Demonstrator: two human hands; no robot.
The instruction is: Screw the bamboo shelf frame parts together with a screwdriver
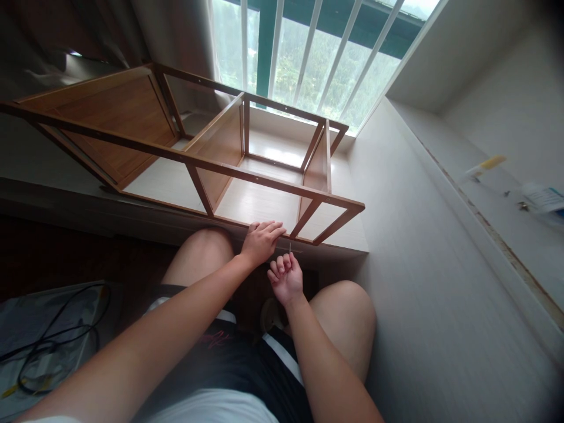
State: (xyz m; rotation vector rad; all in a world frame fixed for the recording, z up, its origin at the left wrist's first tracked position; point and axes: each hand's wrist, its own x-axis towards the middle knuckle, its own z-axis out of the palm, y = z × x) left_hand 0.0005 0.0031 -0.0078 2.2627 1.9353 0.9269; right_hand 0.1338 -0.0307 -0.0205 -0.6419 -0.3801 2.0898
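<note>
Shelf frame of brown wood lies on its side on the pale ledge under the barred window, its long axis running left to right, with a broad panel towards the left and the narrowest bay towards the wall on the right. The person's left hand lies palm down over the lower near rail, fingers close together and nearly straight; I can't tell whether the thumb grips underneath. Just beside it the right hand, fingers curled in, pinches a thin metal rod pointing up at that rail; whether it touches, I can't tell. Red script on the dark shorts is too small to read, and a blue-and-white label on something at far right is blurred, near a yellow-ended object. Black cable loops over a pale, flat thing at lower left.
</note>
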